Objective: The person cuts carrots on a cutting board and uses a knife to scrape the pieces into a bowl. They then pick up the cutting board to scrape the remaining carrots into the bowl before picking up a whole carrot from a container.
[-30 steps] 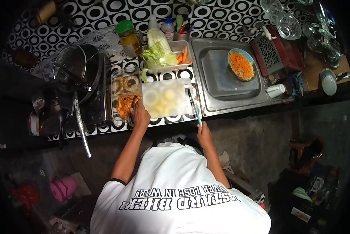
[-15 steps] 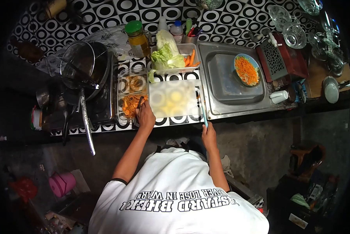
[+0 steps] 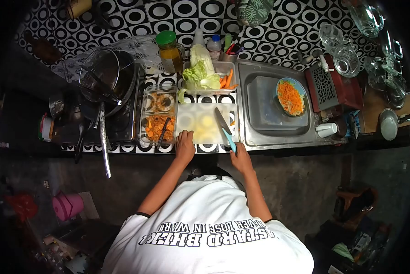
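Nearest the camera is a person seen from above and behind, in a white T-shirt (image 3: 205,214) with black lettering, both arms stretched to a counter (image 3: 210,97) tiled in black and white circles.

The left hand (image 3: 185,146) lies on the near left corner of a pale cutting board (image 3: 200,122). Its fingers are drawn close together on the board's edge; whether they grip it is too small to tell. The right hand (image 3: 241,158) is at the board's near right corner, fingers wrapped around the teal handle of a knife (image 3: 225,128). The blade slants up and left and lies over the right part of the board. Faint yellowish patches show on the board's surface.

Just left of the board, touching it, stands a clear glass dish (image 3: 158,119) holding orange pieces, with a dark utensil (image 3: 164,132) leaning in its near end. Further left is a stove with a dark wok (image 3: 108,82) and a wire strainer over it.

To the right of the board is a steel sink (image 3: 269,132). In it rests a blue plate (image 3: 290,97) heaped with grated carrot, and a white mug (image 3: 326,130) stands on the sink's near right rim.

Beyond the board, a clear tray (image 3: 223,68) carries cabbage leaves (image 3: 200,73) and whole carrots (image 3: 227,81). A green-lidded jar (image 3: 170,49) stands to its left. Far right sit a red box (image 3: 335,86) and several glasses (image 3: 346,59).
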Motion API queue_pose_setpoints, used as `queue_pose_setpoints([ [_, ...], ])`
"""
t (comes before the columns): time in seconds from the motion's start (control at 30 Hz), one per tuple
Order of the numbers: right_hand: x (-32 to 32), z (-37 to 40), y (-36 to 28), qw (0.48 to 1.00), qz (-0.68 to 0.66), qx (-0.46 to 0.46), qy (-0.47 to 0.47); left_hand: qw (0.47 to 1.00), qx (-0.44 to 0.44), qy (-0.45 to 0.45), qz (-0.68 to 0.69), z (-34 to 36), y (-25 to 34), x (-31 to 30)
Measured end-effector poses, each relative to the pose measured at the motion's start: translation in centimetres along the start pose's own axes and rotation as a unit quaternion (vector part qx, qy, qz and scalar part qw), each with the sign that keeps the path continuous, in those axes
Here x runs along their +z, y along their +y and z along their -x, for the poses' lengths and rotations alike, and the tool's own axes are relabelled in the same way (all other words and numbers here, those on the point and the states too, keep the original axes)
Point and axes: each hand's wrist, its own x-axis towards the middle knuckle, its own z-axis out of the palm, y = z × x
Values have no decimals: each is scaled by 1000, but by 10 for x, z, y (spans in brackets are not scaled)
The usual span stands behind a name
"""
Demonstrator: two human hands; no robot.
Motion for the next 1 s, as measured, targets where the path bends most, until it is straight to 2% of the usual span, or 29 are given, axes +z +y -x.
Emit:
queue_pose_setpoints([
  [0.17, -12, -26, 19, 997, 30, -35, -58, 998, 12, 4, -57, -1, 10, 16],
  [0.27, -20, -37, 25, 995, 24, -39, -88, 993, -14, -79, -88, -5, 15, 17],
  [0.43, -37, -51, 29, 990, 4, -43, -134, 990, -34, -81, -109, -7, 23, 14],
  [0.5, -39, -54, 35, 989, 1, -56, -136, 989, -1, -75, -130, -7, 21, 17],
  [0.7, -43, -61, 40, 983, -40, -81, -160, 988, -30, -98, -118, -12, 23, 17],
  [0.87, -20, -71, 42, 971, -90, -96, -198, 989, -17, -92, -113, -15, 27, 10],
  [0.97, -15, -76, 21, 972, -30, -87, -215, 991, -22, -85, -104, -15, 26, 11],
  [1.0, -9, -78, 18, 974, -30, -110, -197, 992, -25, -80, -98, -15, 27, 10],
])
